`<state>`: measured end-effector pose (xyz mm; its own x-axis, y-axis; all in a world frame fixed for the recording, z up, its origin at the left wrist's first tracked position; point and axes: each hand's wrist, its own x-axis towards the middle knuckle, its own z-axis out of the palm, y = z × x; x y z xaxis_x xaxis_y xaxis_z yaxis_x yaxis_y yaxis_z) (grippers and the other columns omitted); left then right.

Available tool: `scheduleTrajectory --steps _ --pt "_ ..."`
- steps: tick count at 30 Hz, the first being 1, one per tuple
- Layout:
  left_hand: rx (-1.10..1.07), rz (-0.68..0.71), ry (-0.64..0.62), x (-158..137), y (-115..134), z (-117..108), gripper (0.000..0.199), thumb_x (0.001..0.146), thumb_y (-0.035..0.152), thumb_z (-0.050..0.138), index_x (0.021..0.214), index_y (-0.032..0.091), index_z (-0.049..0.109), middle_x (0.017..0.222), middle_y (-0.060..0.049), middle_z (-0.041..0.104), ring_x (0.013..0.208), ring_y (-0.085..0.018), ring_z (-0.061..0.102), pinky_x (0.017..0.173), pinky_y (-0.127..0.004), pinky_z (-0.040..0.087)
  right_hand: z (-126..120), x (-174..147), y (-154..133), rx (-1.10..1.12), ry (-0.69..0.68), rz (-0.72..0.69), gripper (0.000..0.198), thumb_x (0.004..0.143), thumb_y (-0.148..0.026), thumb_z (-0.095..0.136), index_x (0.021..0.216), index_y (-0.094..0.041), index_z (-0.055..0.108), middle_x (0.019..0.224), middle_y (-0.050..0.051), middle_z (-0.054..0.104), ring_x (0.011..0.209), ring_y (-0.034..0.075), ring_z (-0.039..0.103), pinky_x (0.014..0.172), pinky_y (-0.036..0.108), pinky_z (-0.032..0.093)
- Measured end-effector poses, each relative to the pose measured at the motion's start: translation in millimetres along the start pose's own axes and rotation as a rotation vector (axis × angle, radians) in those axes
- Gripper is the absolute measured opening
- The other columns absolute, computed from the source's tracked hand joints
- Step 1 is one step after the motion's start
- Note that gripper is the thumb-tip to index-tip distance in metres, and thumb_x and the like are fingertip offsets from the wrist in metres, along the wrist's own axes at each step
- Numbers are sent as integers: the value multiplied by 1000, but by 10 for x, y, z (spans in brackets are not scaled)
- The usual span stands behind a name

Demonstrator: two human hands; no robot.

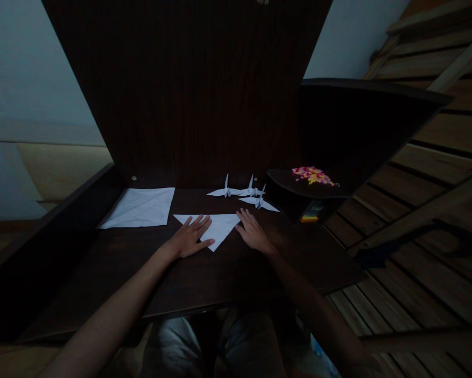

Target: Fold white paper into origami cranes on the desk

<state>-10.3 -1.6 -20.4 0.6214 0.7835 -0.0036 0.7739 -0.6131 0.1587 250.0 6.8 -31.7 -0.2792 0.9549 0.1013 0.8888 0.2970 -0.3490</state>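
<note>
Head view shows the left hand (191, 236) flat on a white paper triangle (220, 227), fingers straight and gripping nothing. The right hand (253, 231) has loose, straight fingers too, with the tips at the triangle's right corner. So the paper is under and between the fingers, on the dark desk (220, 283). Just past the right fingers stand three paper birds (258, 201). Left of the left fingers lies a white sheet (145, 207). Farther off, past the right fingers, a small shelf (285, 179) holds pink and yellow bits (311, 175).

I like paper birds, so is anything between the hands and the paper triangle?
Nothing visible is: the left hand lies on the paper triangle, the right hand at its right corner. Paper birds stand behind.
</note>
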Motion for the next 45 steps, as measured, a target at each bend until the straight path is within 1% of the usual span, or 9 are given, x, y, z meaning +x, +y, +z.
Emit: scheduleTrajectory --steps 9,13,16,20,25,29,36,42,45 --pt "-10 23 21 15 -21 27 78 89 67 22 149 18 17 154 -11 17 143 -26 14 115 -44 7 27 -2 3 -5 78 -16 57 91 -39 37 142 -14 37 152 11 29 143 24 16 115 44 16" --pt "-15 17 14 18 -22 25 77 89 67 22 148 19 22 154 -10 18 143 -26 14 115 -46 8 28 13 -57 -78 132 -51 52 90 -35 40 137 -13 44 148 11 37 141 26 23 116 45 11" --pt "-17 11 7 15 -11 10 73 89 67 23 148 23 23 155 -8 17 143 -27 14 114 -47 8 36 55 -94 -99 158 -93 49 88 -30 43 134 -13 49 144 10 42 138 25 28 117 44 9" --pt "-12 13 -7 13 -8 5 68 90 65 23 147 29 24 156 -7 14 143 -27 13 114 -48 9 39 125 -113 -89 131 -122 50 86 -23 42 135 -16 48 144 9 43 135 22 34 116 44 13" --pt "-10 18 -9 17 -13 14 68 89 66 24 147 30 23 156 -7 13 143 -29 12 113 -50 8 -25 162 -176 -98 104 -143 51 84 -17 42 134 -15 50 140 9 49 127 23 42 111 40 23" --pt "-4 11 -16 16 -3 16 73 87 69 26 148 29 22 156 -8 12 143 -30 12 113 -51 8 -47 182 -208 -103 123 -147 50 83 -14 44 131 -15 53 136 7 53 121 24 45 105 38 31" --pt "-5 23 -21 20 6 18 81 83 73 30 148 28 19 156 -9 12 143 -32 9 113 -52 5 45 203 -149 -103 255 -201 44 81 -13 50 123 -17 60 127 7 60 109 25 51 96 39 37" --pt "-15 9 -29 9 24 -10 90 82 75 28 150 16 14 155 -13 14 143 -29 9 114 -48 4 54 185 -107 -54 420 -174 40 82 -16 52 121 -17 61 119 7 65 105 25 52 94 40 37" --pt "-16 10 -10 6 17 -7 87 85 71 26 149 13 14 154 -14 15 143 -27 12 114 -45 5 24 170 -109 -13 528 -176 40 82 -17 52 122 -17 59 120 8 64 107 25 50 96 41 36"
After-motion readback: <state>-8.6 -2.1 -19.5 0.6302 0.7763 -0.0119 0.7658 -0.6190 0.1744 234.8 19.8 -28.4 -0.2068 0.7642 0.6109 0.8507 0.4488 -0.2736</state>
